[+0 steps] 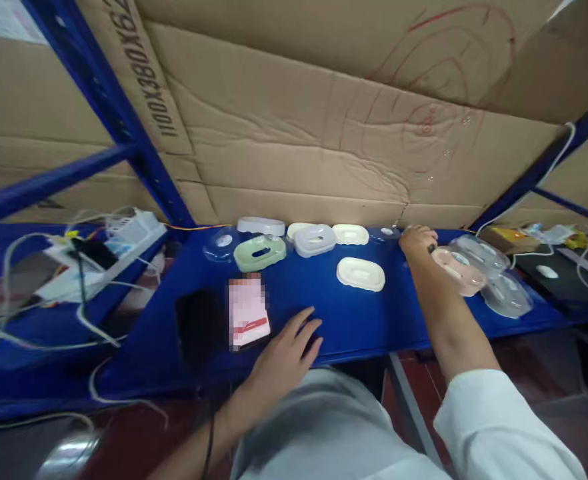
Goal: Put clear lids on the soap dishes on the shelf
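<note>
My left hand (291, 347) rests at the front edge of the blue table, fingers spread, holding nothing. My right hand (419, 239) reaches to the back of the table with its fingers curled; what they hold, if anything, is hidden. Close to its left is a clear plastic cover (384, 234). To its right sits a peach oval dish (459, 270) beside clear covers (507, 295). A cream oval dish (361, 274) lies alone mid-table. Farther left are a green dish with a slot (260, 253), a pale lilac dish (315, 240) and another cream dish (350, 234).
A black phone-like slab (199, 327) and a blurred-out pink item (248, 313) lie left of my left hand. Cables and a power strip (119, 257) clutter the left side. Blue posts (119, 113) and cardboard (284, 133) stand behind. A dark laptop (554, 270) is at right.
</note>
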Motion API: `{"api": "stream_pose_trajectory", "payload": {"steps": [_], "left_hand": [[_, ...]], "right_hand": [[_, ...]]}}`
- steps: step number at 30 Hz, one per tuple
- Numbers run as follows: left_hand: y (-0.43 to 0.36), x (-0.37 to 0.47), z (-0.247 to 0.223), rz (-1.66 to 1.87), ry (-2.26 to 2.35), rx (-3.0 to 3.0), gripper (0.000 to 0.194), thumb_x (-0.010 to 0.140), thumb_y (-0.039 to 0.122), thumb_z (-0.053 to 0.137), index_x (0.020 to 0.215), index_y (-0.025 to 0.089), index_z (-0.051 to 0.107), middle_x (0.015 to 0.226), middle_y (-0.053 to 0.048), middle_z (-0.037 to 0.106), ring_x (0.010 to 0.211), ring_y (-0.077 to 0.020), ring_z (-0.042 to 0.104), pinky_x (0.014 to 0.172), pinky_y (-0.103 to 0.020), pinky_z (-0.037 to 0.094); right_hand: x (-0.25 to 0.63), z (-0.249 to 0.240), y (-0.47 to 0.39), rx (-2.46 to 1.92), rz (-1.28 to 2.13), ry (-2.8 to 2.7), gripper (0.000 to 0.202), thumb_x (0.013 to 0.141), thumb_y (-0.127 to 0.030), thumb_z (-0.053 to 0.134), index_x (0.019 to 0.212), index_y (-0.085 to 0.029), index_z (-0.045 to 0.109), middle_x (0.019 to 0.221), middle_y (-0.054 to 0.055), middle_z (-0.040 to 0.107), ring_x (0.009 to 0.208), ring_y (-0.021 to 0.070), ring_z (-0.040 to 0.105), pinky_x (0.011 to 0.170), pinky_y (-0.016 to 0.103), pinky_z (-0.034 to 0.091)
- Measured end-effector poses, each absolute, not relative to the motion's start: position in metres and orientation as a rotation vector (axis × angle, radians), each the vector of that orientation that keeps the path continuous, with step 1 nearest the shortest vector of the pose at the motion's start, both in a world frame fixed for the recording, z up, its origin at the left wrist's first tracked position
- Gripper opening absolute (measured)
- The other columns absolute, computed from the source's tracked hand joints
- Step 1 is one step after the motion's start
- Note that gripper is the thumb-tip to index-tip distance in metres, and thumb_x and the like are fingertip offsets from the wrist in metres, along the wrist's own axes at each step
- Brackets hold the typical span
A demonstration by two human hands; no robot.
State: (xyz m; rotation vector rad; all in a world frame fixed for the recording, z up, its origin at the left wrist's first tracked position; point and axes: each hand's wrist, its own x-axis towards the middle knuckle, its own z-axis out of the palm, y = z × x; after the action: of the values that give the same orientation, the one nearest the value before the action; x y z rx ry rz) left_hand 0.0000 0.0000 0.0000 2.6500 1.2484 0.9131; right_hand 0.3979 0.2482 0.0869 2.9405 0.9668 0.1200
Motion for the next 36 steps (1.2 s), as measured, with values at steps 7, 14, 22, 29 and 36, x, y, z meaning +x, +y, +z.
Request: {"api": "stream_pose_trajectory", "payload": {"steps": [7,14,22,29,36], "left_hand": [[0.0,0.002,0.005,0.906,1.243,2.649,0.03,0.108,0.029,0.054,0.135,0.02,0.064,0.149,-0.013,0.064,0.13,-0.0277,0.07,0.109,-0.043,0.062],[-0.001,0.002,0.008,0.915,1.221,2.63,0.032,0.109,0.03,0.054,0.137,0.02,0.064,0.151,-0.014,0.062,0.133,-0.028,0.067,0.109,-0.043,0.061],[-0.001,0.001,0.006,0.872,1.198,2.762,0.042,0.108,0.028,0.053,0.149,0.019,0.059,0.164,-0.016,0.049,0.147,-0.0303,0.056,0.117,-0.044,0.056],[0.003,0.001,0.008,0.767,1.06,2.902,0.051,0.11,0.023,0.048,0.161,0.019,0.047,0.17,-0.01,0.044,0.157,-0.0259,0.043,0.127,-0.043,0.045],[0.003,0.001,0.013,0.595,1.044,2.952,0.056,0.109,0.019,0.047,0.165,0.021,0.04,0.172,-0.011,0.04,0.159,-0.0283,0.039,0.127,-0.043,0.04]], "right_hand": [[0.368,0.091,0.232,2.641,0.283,1.641,0.059,0.107,-0.021,0.038,0.166,-0.009,0.036,0.174,0.027,0.028,0.162,0.0412,0.021,0.12,0.074,0.026],[0.311,0.056,0.136,2.289,0.216,2.286,0.059,0.109,-0.048,0.041,0.161,-0.019,0.047,0.167,0.018,0.046,0.153,0.036,0.044,0.12,0.058,0.041],[0.308,0.065,0.117,1.732,-0.223,2.985,0.055,0.109,-0.056,0.043,0.154,-0.029,0.056,0.155,0.007,0.062,0.144,0.0271,0.057,0.12,0.047,0.046],[0.349,0.063,0.191,2.304,0.228,2.234,0.065,0.102,-0.028,0.045,0.162,-0.006,0.039,0.167,0.024,0.043,0.154,0.041,0.041,0.121,0.061,0.039],[0.357,0.053,0.141,2.062,0.237,2.583,0.061,0.106,-0.05,0.044,0.159,-0.019,0.049,0.154,0.018,0.06,0.141,0.0381,0.056,0.114,0.057,0.047]]}}
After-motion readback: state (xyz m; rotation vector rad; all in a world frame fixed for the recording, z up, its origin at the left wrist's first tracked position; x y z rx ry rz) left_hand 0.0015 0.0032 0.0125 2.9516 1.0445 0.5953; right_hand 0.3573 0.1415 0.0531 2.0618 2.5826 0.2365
